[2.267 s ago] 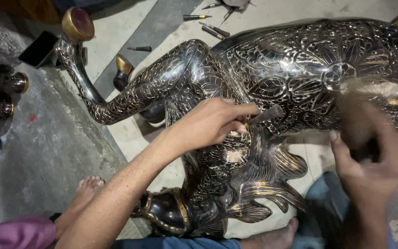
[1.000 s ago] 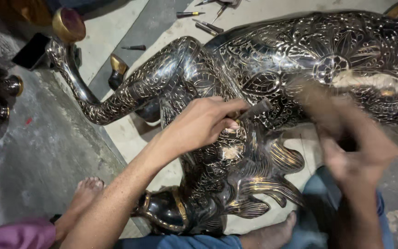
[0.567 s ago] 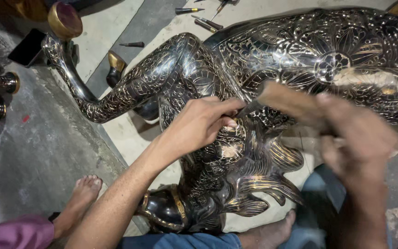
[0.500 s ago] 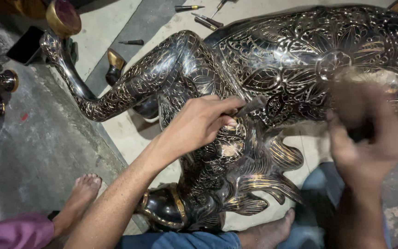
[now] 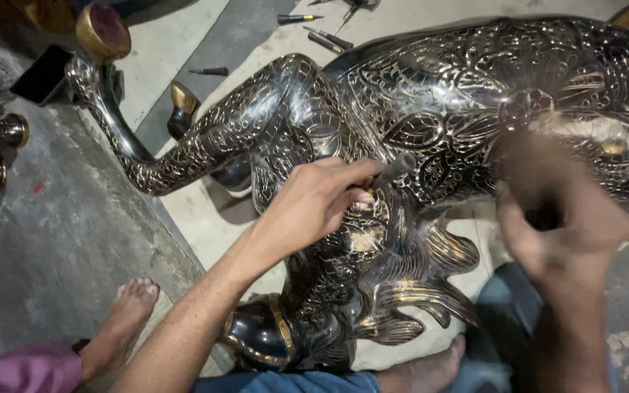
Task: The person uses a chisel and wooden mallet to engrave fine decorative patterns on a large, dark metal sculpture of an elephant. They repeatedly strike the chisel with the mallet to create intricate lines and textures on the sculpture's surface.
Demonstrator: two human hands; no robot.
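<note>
**Desk:** What is at the centre of the frame?

**Photographer:** A small metal punch (image 5: 394,169), pinched in the grip of the left hand (image 5: 314,207), thumb and fingers clenched round its shaft. Its tip meets the engraved flank of a large black and silver metal horse statue (image 5: 431,109) lying on its side on the floor (image 5: 74,240).

**Desk:** And the right hand?

**Photographer:** The right hand (image 5: 558,211) is a blur above the horse's body, just right of the punch. Its fingers are curled around something dark; what it is cannot be told through the blur.

**Desk:** Where does the punch sit on the statue?

**Photographer:** Near where the bent foreleg (image 5: 205,142) joins the chest, above the curling mane (image 5: 416,291). The horse's head (image 5: 271,338) lies at the bottom edge, close to the worker's lap.

**Desk:** Surroundings?

**Photographer:** The foreleg stretches to the upper left, ending in a gold hoof (image 5: 102,30). A second gold-tipped hoof (image 5: 182,102) shows beneath it. Loose hand tools (image 5: 322,36) lie on the pale floor along the top edge, well apart from both hands. A bare foot (image 5: 127,313) rests on the grey concrete at lower left, a second foot (image 5: 431,367) shows by the mane, and a patch of purple cloth (image 5: 16,367) fills the corner.
</note>
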